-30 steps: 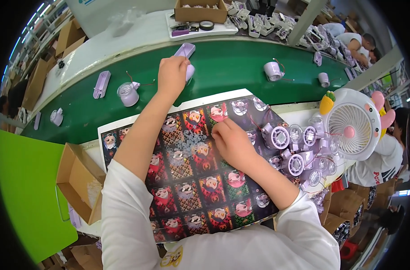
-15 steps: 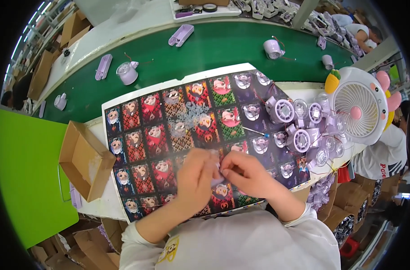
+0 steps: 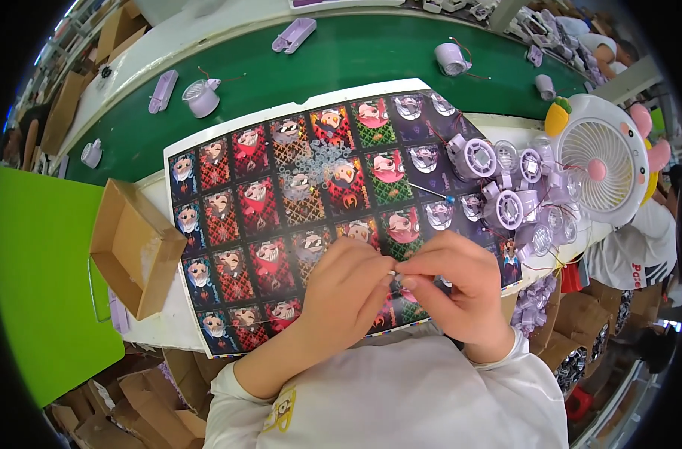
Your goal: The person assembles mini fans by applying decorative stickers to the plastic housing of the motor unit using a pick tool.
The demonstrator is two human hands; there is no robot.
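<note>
My left hand [image 3: 348, 288] and my right hand [image 3: 460, 288] meet fingertip to fingertip over the near edge of a printed sheet [image 3: 243, 202] of dark cartoon pictures. Together they pinch a small pale part [image 3: 395, 275], too tiny to make out. A heap of small clear rings [image 3: 322, 161] lies on the sheet beyond my hands. Lilac round fan parts [image 3: 498, 194] with thin wires crowd the sheet's right end. A thin pin with a blue tip [image 3: 430, 193] lies next to them.
A green conveyor belt [image 3: 356, 63] runs across the back and carries lilac housings [image 3: 202, 97], [image 3: 453, 58]. A white desk fan [image 3: 606, 161] stands at the right. An open cardboard box [image 3: 135, 243] sits left of the sheet, beside a green panel [image 3: 41, 277].
My left hand has come back from the belt to the near edge of the sheet. My right hand has joined it, and both now pinch the small part.
</note>
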